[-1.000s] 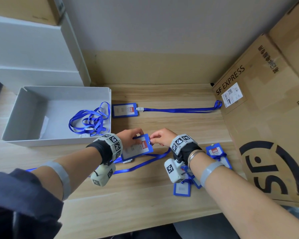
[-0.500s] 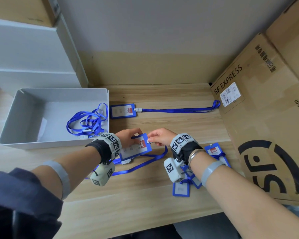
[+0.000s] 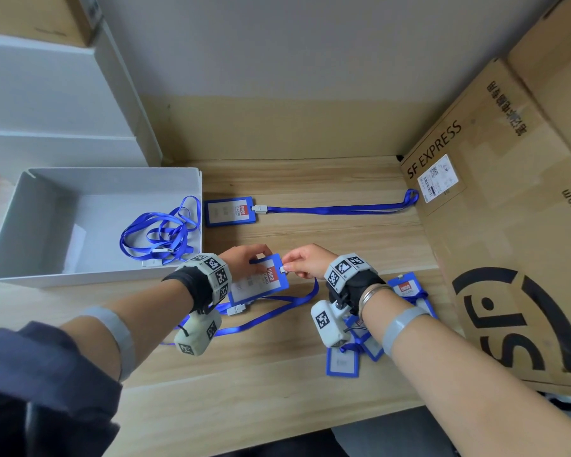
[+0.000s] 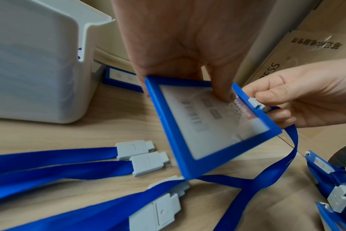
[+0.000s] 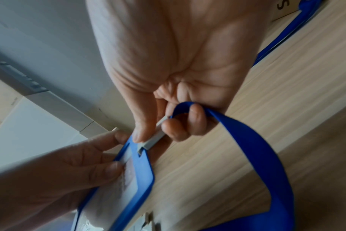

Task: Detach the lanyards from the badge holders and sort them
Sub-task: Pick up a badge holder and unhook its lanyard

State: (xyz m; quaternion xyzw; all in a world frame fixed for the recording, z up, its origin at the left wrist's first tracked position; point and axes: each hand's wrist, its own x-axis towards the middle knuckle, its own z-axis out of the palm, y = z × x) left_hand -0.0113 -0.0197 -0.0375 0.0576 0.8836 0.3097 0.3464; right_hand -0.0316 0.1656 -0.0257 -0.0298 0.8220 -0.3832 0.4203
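Note:
My left hand [image 3: 257, 259] grips a blue badge holder [image 3: 261, 282] by its top edge, tilted just above the table. In the left wrist view the thumb presses the clear front of the badge holder [image 4: 207, 125]. My right hand [image 3: 288, 264] pinches the grey clip [image 4: 258, 104] where it plugs into the holder's slot. From the clip [image 5: 153, 138] the blue lanyard [image 5: 257, 148] loops under my right palm and trails down over the table [image 3: 271, 316]. Clip and holder are still joined.
A grey bin [image 3: 47, 275] at the left holds several loose lanyards [image 3: 159, 235]. Behind lies another badge [image 3: 229, 211] with its lanyard [image 3: 337, 209] attached. Detached lanyard clips [image 4: 134, 150] lie by my left wrist. Badge holders [image 3: 342, 361] are piled under my right wrist. A large cardboard box [image 3: 508, 225] walls the right.
The lanyard's loose tail has slid rightward across the table toward the hands. Both hands keep the same hold on holder and clip.

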